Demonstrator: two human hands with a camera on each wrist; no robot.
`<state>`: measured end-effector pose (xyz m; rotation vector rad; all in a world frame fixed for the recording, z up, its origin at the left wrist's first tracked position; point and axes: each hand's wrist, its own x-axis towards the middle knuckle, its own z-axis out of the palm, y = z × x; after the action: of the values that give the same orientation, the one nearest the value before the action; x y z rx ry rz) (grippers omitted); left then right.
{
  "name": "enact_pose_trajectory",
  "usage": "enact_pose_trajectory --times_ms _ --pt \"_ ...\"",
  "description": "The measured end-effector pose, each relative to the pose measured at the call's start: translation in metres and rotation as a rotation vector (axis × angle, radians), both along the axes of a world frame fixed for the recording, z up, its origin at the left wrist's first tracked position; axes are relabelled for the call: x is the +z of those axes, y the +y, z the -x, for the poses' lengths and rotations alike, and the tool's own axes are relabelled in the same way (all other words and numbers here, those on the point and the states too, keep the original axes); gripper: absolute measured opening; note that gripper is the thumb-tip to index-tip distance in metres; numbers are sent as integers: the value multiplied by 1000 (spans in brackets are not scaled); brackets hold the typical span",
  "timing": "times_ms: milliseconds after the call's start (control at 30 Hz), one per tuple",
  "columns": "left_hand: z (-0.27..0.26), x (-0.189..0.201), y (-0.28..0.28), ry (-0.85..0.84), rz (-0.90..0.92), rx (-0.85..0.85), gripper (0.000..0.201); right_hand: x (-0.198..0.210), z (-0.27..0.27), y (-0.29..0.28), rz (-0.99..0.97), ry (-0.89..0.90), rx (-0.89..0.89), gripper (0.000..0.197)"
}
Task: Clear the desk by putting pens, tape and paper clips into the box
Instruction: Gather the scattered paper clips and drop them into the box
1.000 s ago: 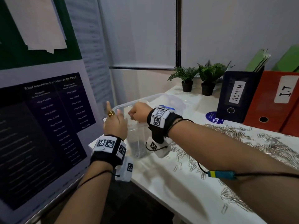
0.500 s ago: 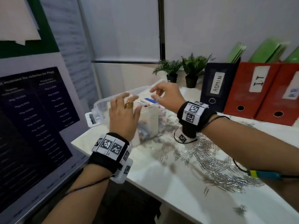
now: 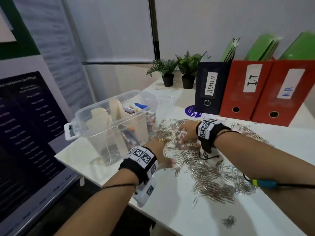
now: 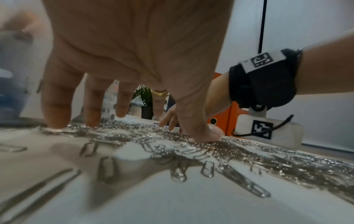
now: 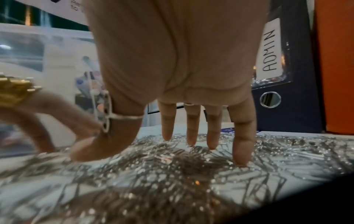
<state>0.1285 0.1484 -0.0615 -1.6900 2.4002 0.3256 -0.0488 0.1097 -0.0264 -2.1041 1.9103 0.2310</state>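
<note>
both grips splayed, left hand (image 3: 157,150) and right hand (image 3: 186,132) fingertips on paper clips (image 3: 213,176); box (image 3: 110,126) just left, binders (image 3: 247,89) behind.

Head view high, angled down at desk (image 3: 170,193), 2 wrist views low, close, sharing paper clips (image 4: 220,151)

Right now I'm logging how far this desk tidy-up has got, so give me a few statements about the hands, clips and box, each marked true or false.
1. Both hands rest spread on the paper clips. True: left hand, right hand.
2. The box is closed with a lid. False: it stands open.
3. Tape rolls are already in the box. True.
4. The desk is free of clips. False: a large pile remains.
5. The right hand holds a pen. False: its fingers are straight, touching the clips.
</note>
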Motion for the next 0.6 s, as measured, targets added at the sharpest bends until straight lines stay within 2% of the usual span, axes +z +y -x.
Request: enact_pose_trajectory --times_ms 100,167,267,367,500,600 --pt "9 -8 -4 -29 24 12 106 -13 0 2 -24 -34 20 67" --pt "17 -9 -2 -77 56 11 94 -21 1 1 9 -19 33 70" --pt "27 -5 -1 -86 75 19 67 -22 -1 3 51 2 74 46" --pt "31 -6 -4 4 47 46 50 -23 -6 1 71 59 116 30" --pt "34 -7 -5 86 -7 25 24 -29 -9 -3 88 53 95 22" --pt "35 -7 -2 120 -50 20 21 -30 -9 -2 96 6 77 20"
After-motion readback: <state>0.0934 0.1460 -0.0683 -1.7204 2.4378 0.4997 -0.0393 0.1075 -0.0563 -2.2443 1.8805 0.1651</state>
